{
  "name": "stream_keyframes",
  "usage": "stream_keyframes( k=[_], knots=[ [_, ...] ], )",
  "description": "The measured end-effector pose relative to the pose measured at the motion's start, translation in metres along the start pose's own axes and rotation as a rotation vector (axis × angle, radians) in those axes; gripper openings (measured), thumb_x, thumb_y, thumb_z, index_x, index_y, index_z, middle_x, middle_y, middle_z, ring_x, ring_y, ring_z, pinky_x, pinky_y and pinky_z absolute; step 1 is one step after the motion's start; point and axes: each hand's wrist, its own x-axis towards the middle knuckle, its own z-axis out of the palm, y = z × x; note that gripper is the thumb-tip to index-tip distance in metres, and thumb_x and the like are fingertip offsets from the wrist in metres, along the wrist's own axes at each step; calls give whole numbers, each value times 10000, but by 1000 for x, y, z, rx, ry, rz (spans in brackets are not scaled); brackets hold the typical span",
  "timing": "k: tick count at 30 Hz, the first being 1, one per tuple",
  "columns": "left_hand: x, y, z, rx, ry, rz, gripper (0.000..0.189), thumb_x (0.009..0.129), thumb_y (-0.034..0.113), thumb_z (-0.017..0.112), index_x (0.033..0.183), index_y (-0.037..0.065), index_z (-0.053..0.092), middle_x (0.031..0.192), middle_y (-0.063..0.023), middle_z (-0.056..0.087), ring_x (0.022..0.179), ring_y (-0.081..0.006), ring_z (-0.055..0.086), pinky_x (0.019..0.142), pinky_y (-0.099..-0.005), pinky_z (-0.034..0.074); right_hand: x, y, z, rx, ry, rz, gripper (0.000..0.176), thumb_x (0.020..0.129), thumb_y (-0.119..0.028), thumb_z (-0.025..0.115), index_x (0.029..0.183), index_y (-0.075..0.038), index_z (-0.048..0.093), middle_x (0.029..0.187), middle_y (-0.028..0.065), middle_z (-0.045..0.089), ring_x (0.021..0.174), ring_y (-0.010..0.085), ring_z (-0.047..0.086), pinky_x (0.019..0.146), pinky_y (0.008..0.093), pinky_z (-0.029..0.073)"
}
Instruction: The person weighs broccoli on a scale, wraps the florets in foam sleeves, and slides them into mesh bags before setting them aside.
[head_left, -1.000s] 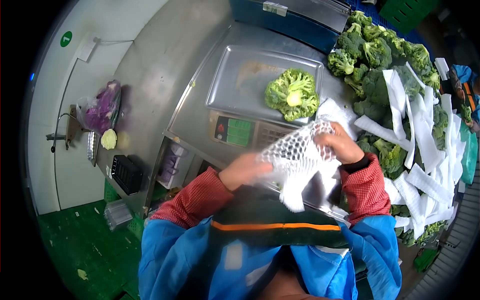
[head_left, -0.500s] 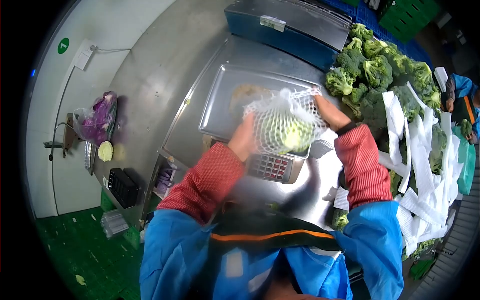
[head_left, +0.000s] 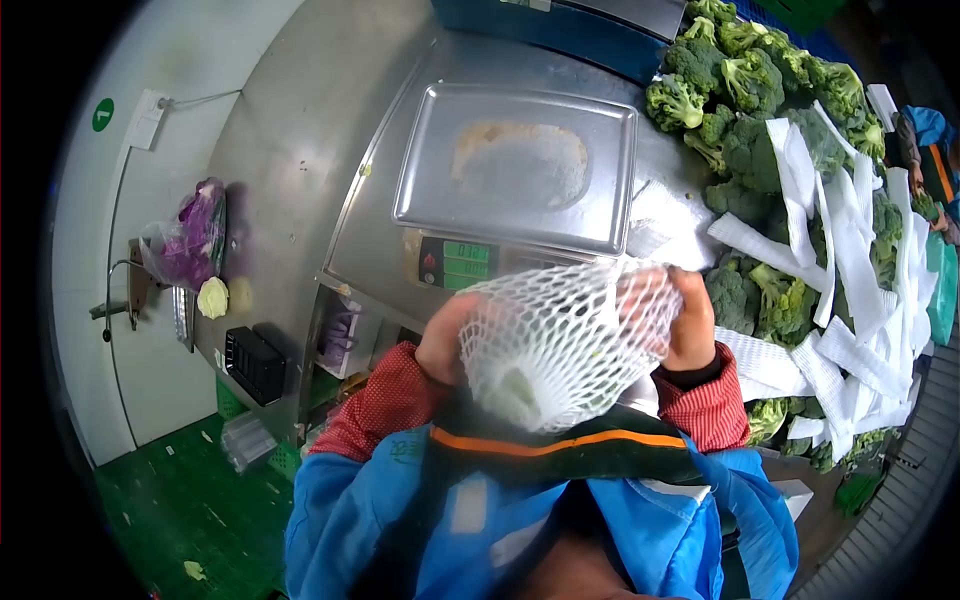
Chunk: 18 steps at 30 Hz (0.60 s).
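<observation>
A white foam net sleeve is held close to my body, around a pale green vegetable whose kind I cannot make out through the mesh. On its left side my left hand is closed against the net, its fingertips partly hidden. My right hand grips the other side, with its fingers curled into the mesh. Just beyond both hands stands a scale with a steel tray marked by a brownish stain. The scale's lit green display shows beside the net, which covers the keypad.
Broccoli heads pile up on the right, with white foam strips over them. At the left edge lie a bagged purple cabbage and a black crate. A blue-sided machine stands behind the scale. Another person is at far right.
Both hands have drawn the netted vegetable from over the scale tray back toward my body and tilted it. The tray and the display have come into sight.
</observation>
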Motion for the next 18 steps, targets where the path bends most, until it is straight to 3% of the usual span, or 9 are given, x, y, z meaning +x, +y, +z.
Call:
stream_keyframes(
  k=[2, 4, 6, 7, 9, 12, 14, 16, 18],
  knots=[
    [0, 22, 7, -266, 148, -301, 273, 911, 59, 499, 1158, -25, 581, 1117, -131, 638, 1010, -197, 616, 900, -309, 494, 10, 9, -3, 180, 91, 56, 463, 953, -356, 433, 1112, 44, 603, 970, 126, 688, 819, 198, 672, 782, 315, 544],
    [1, 11, 1, -577, 182, -329, 273, 919, 55, 473, 1163, -30, 560, 1138, -133, 627, 1050, -198, 600, 915, -319, 490, 14, 52, -53, 112, 42, 115, 476, 968, -373, 423, 1180, 26, 574, 1083, 121, 665, 938, 214, 656, 854, 323, 527],
    [13, 6, -2, -950, 193, -241, 281, 920, 43, 459, 1177, -32, 545, 1151, -136, 620, 1062, -197, 596, 914, -317, 493, 11, 57, -23, -72, 48, 150, 455, 1006, -313, 356, 1308, 9, 468, 1262, 120, 560, 1113, 211, 569, 965, 326, 456],
    [22, -15, -12, -918, 225, -121, 453, 974, 292, 330, 1221, -25, 540, 1206, -168, 604, 1114, -287, 581, 1005, -430, 426, 10, 59, -8, -163, 49, 168, 457, 1024, -283, 323, 1371, 1, 416, 1352, 120, 507, 1201, 209, 526, 1021, 328, 421],
    [49, -29, -25, -441, 363, -44, 437, 977, 286, 329, 1219, -10, 542, 1207, -151, 606, 1120, -276, 579, 1005, -428, 424, 21, 61, -19, -148, 114, 188, 449, 1024, -293, 323, 1352, -5, 431, 1301, 118, 542, 1143, 210, 563, 971, 336, 462],
    [104, -11, -28, -961, 284, -107, 412, 977, 279, 347, 1216, 12, 550, 1207, -135, 610, 1132, -258, 574, 989, -416, 436, 66, 41, -40, -64, 240, 144, 431, 1023, -306, 321, 1307, -18, 469, 1187, 110, 615, 1019, 204, 634, 865, 330, 538],
    [123, -20, -45, -970, 223, -73, 411, 975, 303, 371, 1221, 14, 530, 1239, -127, 588, 1179, -264, 539, 984, -429, 434, 88, 21, -40, -21, 191, 175, 390, 1026, -308, 308, 1220, -44, 520, 1001, 73, 663, 821, 161, 656, 717, 293, 562],
    [129, -12, -51, -1135, 64, -74, 421, 975, 322, 379, 1227, 14, 515, 1260, -128, 573, 1208, -273, 516, 980, -434, 436, 95, 4, -18, -49, 297, 194, 373, 1034, -318, 286, 1111, -43, 526, 813, 35, 619, 612, 111, 561, 545, 228, 495],
    [111, 8, -30, -563, 231, -69, 435, 981, 354, 403, 1231, 11, 498, 1229, -135, 572, 1148, -269, 536, 933, -406, 474, 99, -3, -31, -255, 279, 208, 460, 1025, -395, 304, 1021, -14, 562, 732, 53, 614, 549, 119, 565, 499, 218, 485]
  ],
)
